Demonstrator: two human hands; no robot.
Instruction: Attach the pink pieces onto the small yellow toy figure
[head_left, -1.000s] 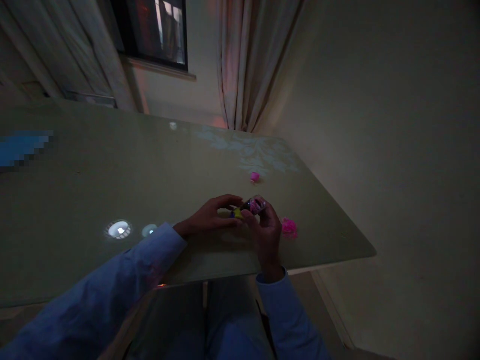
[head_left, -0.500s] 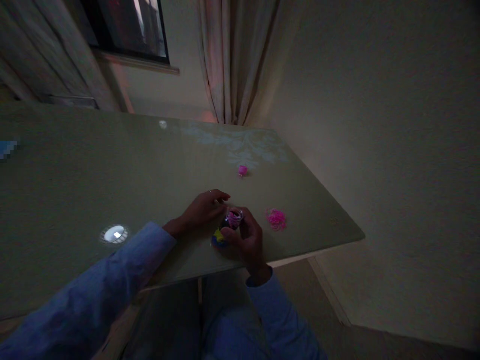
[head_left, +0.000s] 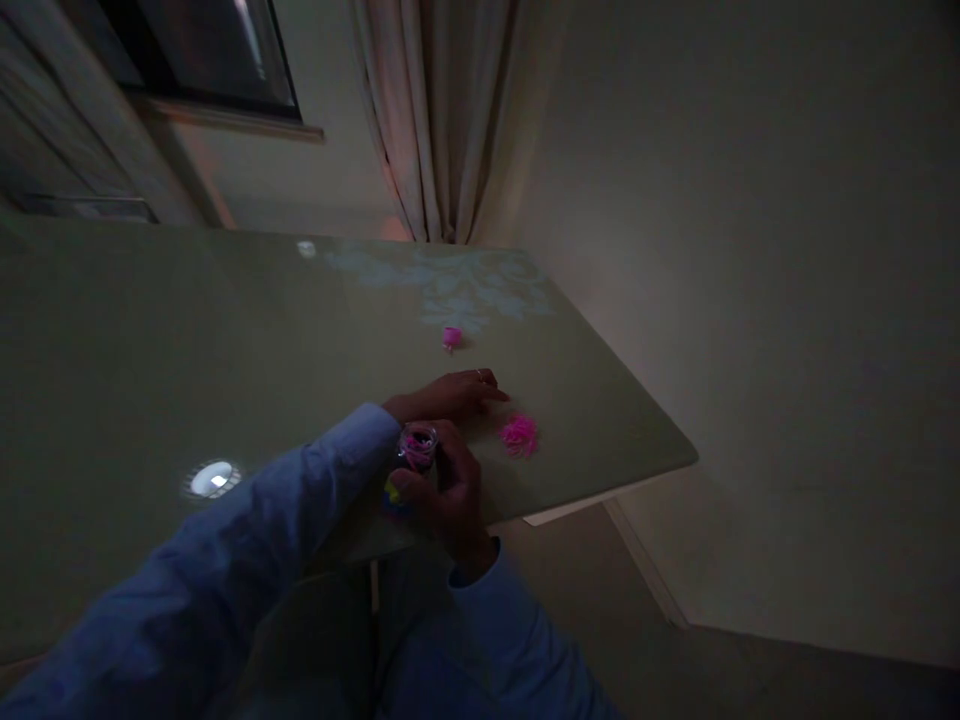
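A small clear jar point(head_left: 417, 449), its mouth uncovered, has pink strands inside and yellow and blue on its lower part. My right hand point(head_left: 450, 490) is wrapped around the jar near the table's front edge. Beyond it, my left hand point(head_left: 471, 394) reaches across to the right with nothing visible in it, its index finger stretched out. A loose pile of thin pink bands point(head_left: 519, 435) lies just past those fingertips, apart from them. Farther back sits a small pink cup-shaped piece point(head_left: 451, 337); its exact kind is unclear.
The pale green table point(head_left: 247, 370) meets a plain wall on its right side. A round light reflection shows on its left part. Behind it hang curtains point(head_left: 442, 130) beside a window point(head_left: 217, 50). My legs are under the front edge.
My left hand has moved right, from beside the jar to near the pink pile. The right hand still holds the jar. The whole view has shifted slightly.
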